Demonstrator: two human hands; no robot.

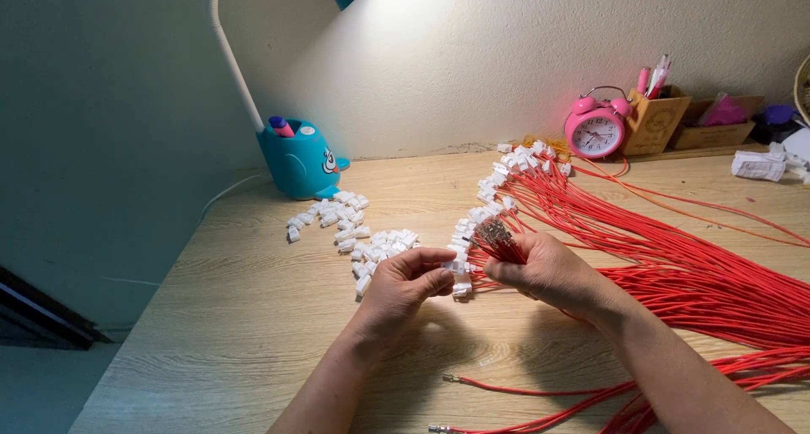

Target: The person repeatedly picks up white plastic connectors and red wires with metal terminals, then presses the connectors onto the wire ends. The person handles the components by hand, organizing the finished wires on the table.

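Observation:
My left hand [407, 284] pinches a small white plastic connector [454, 267] between thumb and fingers. Close beside it my right hand [540, 269] grips a bundle of red wires [506, 247] with metal terminals at their tips, pointing toward the connector. More red wires [675, 257] fan out to the right across the wooden desk [253, 333], several of them tipped with white connectors [498, 189]. A loose heap of white connectors [354, 231] lies just left of my hands.
A teal desk lamp base [297, 160] with a white neck stands at the back left. A pink alarm clock [596, 130] and wooden pen holders [666, 118] stand against the wall at the right. Loose red wires [540, 392] lie near the front edge.

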